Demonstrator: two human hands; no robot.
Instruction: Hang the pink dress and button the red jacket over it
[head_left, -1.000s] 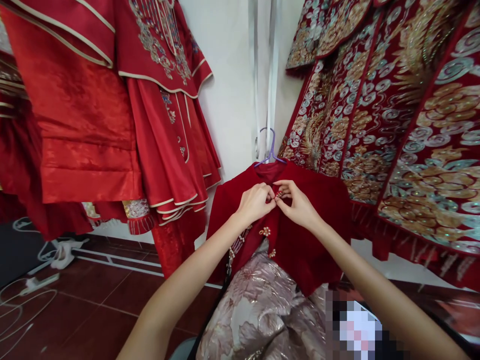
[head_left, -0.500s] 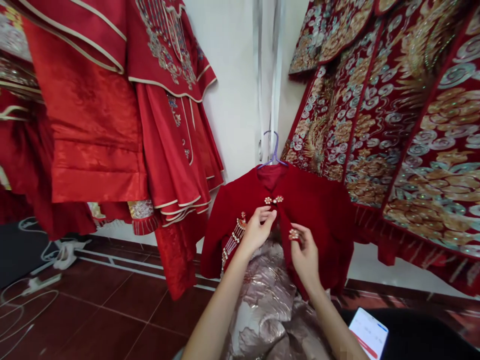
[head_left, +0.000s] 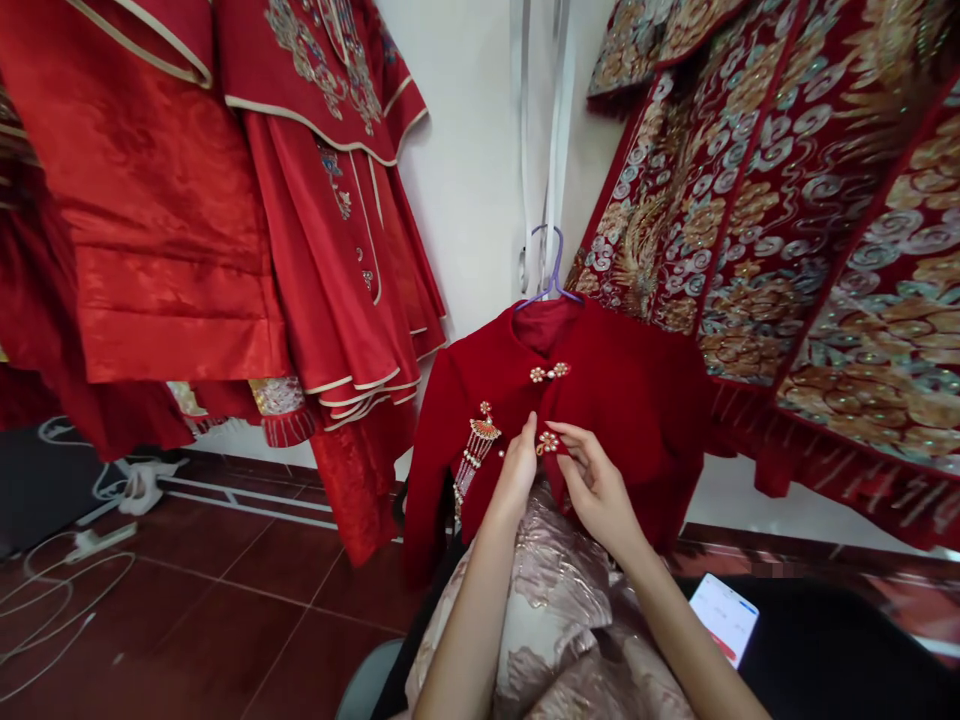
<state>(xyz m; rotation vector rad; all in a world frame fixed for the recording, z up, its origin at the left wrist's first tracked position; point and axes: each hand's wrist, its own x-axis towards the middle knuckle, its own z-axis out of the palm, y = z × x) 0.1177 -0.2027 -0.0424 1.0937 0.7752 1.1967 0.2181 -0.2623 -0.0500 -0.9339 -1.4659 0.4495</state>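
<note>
A small dark red velvet jacket [head_left: 622, 400] hangs on a purple hanger [head_left: 553, 272] in front of me. Its top pearl clasp [head_left: 548, 373] is closed. My left hand [head_left: 516, 468] pinches the left front edge at the second clasp [head_left: 547, 443]. My right hand [head_left: 596, 487] pinches the right front edge beside the same clasp, fingers curled on the cloth. A beaded tassel ornament [head_left: 475, 448] hangs on the jacket's left chest. Pink brocade fabric [head_left: 547, 600] lies below the jacket, under my forearms.
Red satin garments [head_left: 225, 200] hang at the left and heavily embroidered red robes [head_left: 787, 220] at the right, against a white wall. A phone [head_left: 724, 615] lies on a black surface at lower right. White cables [head_left: 67, 580] trail over the red tiled floor.
Both hands moved down from the top clasp, which now sits closed, to the second clasp. The two front edges have come together there.
</note>
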